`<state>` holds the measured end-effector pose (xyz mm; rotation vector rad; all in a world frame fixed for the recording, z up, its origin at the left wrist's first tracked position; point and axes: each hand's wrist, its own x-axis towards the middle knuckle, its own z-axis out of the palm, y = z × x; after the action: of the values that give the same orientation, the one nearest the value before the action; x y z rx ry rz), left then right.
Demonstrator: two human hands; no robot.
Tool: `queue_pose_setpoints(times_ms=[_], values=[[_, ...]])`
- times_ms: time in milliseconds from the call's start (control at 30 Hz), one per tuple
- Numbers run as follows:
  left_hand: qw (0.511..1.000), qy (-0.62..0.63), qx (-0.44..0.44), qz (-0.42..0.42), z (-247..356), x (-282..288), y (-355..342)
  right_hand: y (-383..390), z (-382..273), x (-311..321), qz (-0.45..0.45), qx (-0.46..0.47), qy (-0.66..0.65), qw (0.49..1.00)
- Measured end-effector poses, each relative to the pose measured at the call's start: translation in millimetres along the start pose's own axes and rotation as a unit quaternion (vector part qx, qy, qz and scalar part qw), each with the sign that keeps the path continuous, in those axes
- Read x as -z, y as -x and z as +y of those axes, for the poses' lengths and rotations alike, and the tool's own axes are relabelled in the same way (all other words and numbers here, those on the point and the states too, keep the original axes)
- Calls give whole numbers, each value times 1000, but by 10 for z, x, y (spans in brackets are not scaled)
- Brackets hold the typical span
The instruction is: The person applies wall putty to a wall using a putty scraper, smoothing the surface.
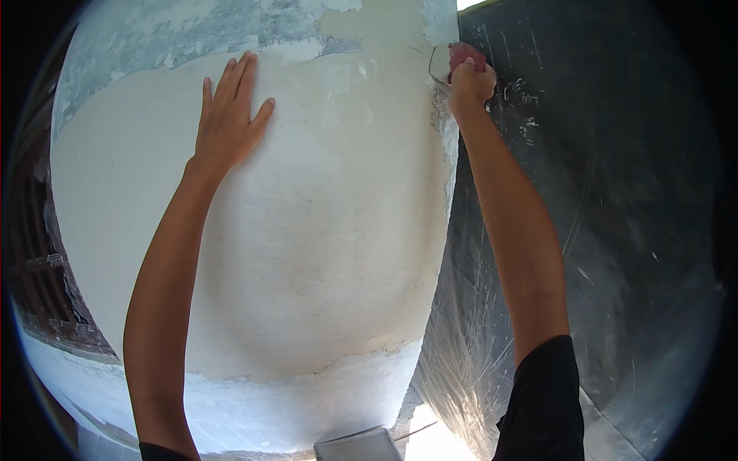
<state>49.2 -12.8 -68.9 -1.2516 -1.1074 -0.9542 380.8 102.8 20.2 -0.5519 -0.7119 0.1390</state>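
Observation:
My left hand (pixel 231 115) lies flat with its fingers spread on a plastered wall (pixel 323 200), close under a band of bluish-grey coating (pixel 192 46). Nothing is in it. At the wall's right edge, my right hand (pixel 473 83) grips a reddish-brown piece of sandpaper (pixel 466 57) between thumb and fingers. The sandpaper's far side is hidden. Chipped, rough plaster (pixel 446 115) runs along the corner just below that hand.
A dark, scuffed sheet (pixel 615 192) covers the right side. Brown slatted woodwork (pixel 42 261) stands at the left. Below the wall is a grey flat-topped object (pixel 359 446), cut off by the lower edge, with bright light beside it.

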Motion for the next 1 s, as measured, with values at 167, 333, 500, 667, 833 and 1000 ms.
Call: queue_pose_setpoints(times_ms=[167,333,500,667,833,1000], values=[[995,95,23,-27,361,72,404,183,330,410,-71,13,-57,996],[986,149,44,-60,657,182,940,900,511,1087,-194,-131,-126,964],[968,218,47,-117,794,379,1528,1707,982,1778,-248,-261,-179,915],[949,269,56,-153,836,652,2121,2692,1213,2525,-225,-384,-171,879],[916,344,92,-184,790,889,2903,3477,1386,3174,-197,-476,-104,851],[865,399,150,-263,821,1205,3939,4279,1505,4001,-189,-547,-56,813]])
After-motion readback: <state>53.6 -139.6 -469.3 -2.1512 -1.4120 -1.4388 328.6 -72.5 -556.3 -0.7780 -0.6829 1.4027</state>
